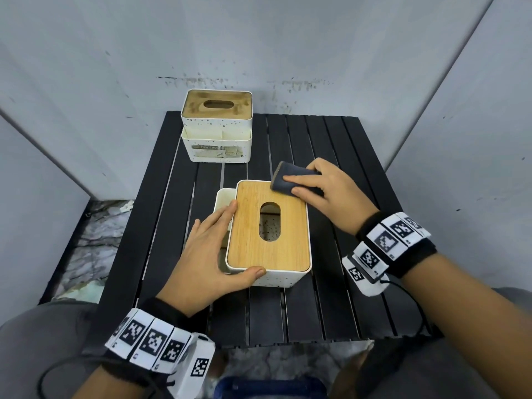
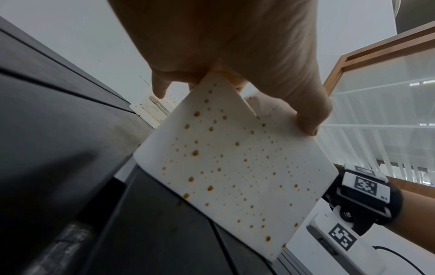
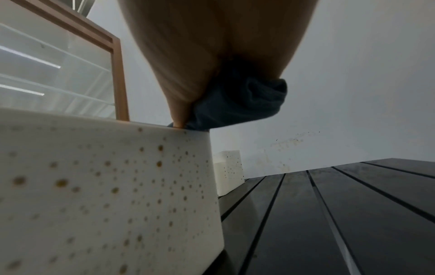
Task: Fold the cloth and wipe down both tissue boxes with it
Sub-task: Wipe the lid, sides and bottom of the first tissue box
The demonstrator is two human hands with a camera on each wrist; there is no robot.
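Note:
The near tissue box [image 1: 267, 226] stands mid-table, white and speckled with a bamboo lid and an oval slot. My left hand [image 1: 218, 243] braces its left side: straight fingers lie along the edge and the thumb rests on the front corner. In the left wrist view the left hand [image 2: 235, 46] reaches over the box's speckled wall [image 2: 235, 167]. My right hand [image 1: 322, 188] pinches the folded dark cloth [image 1: 283, 171] and presses it on the lid's far right corner. The right wrist view shows the cloth [image 3: 242, 104] bunched under the right hand [image 3: 200, 65] at the box rim [image 3: 105, 186]. The far tissue box [image 1: 216, 125] has a dusty lid.
The black slatted table [image 1: 345, 298] stands against grey walls, which close in behind and on both sides. The far tissue box sits at its back left corner. Bare slats lie to the right of the near box [image 3: 329, 214]. Stone-patterned floor [image 1: 95, 240] shows past the left edge.

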